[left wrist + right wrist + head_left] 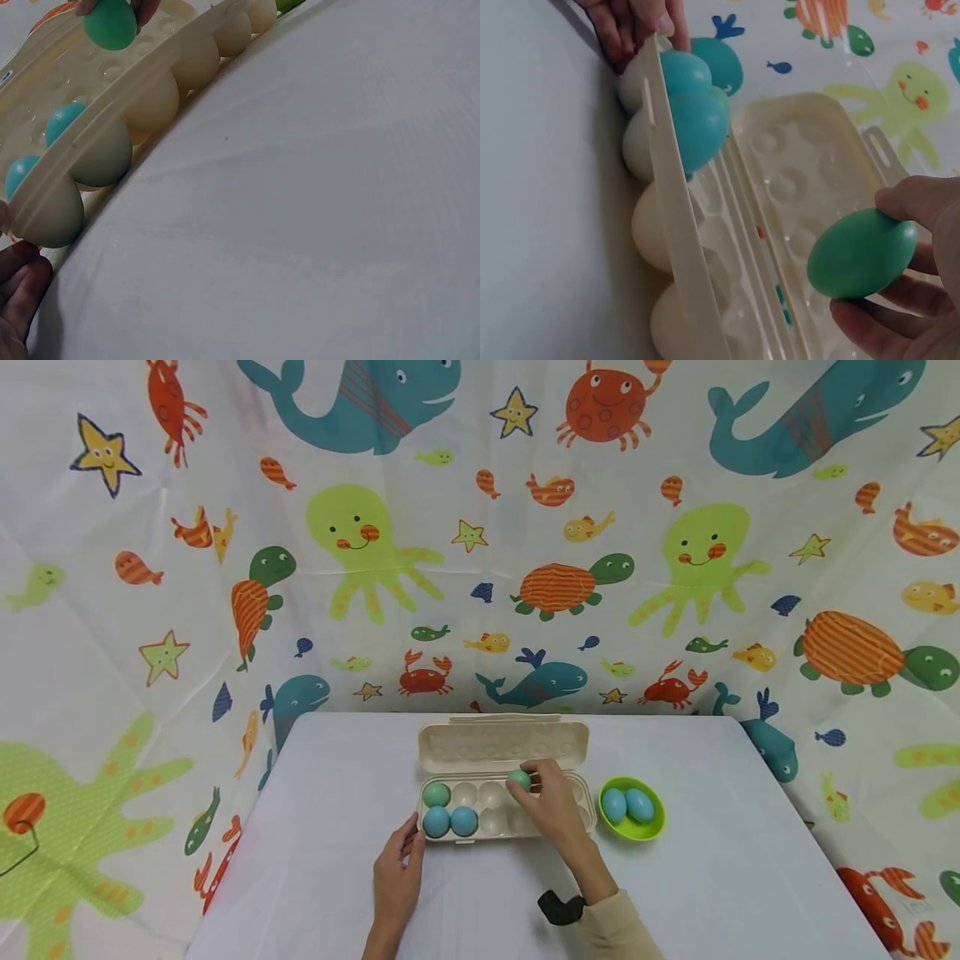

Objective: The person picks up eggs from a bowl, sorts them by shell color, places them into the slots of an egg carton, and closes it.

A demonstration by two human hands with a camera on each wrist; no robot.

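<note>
Two hands worked at an egg carton in the head view, which stood on a white-covered surface with its lid tipped back. The right hand held a green egg over the back row of cups, right of the middle, its fingers parted only as wide as the egg. The left hand was at the carton's left end, its fingers bent against the front corner. A second green egg sat in the back-left cup, and two blue eggs filled the first two front cups. Just right of the carton stood a lime-green bowl with another blue pair in it. A beige sleeve covered the right forearm, and a cloth printed with sea creatures hung behind.

From the left wrist, the green egg showed at the top, gripped from both sides above the cups — its upper end was cut off by the frame. The left hand's fingers met the carton's corner, one tip higher at the rim and the others below.

From the right wrist, the green egg lay between thumb and fingers — pinched, with the lid behind it. At the far end, the left hand held the carton's corner near the two blue eggs.
</note>
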